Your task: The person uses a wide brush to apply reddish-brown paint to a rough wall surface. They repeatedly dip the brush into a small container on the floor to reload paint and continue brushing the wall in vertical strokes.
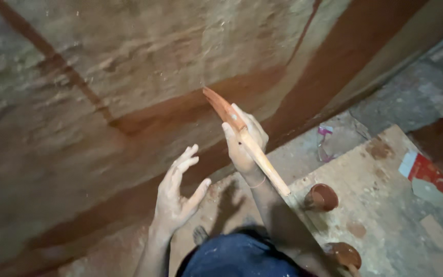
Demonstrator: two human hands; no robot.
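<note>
My right hand (244, 143) grips a paintbrush (237, 128) with a long wooden handle. Its bristle end is wet with red-brown paint and rests against the rough wall (129, 66), at the end of a freshly painted red-brown band (180, 105). My left hand (178, 192) is raised beside it with fingers spread, holding nothing and close to the wall. Dark blue trousers (237, 256) and a bare foot (199, 234) show below.
Two small round bowls of red-brown paint stand on the floor, one (322, 197) by the brush handle's end and one (344, 255) nearer me. Cardboard sheets (380, 205) cover the floor. A red and white packet (426, 172) lies at right; a crumpled wrapper (325, 141) by the wall.
</note>
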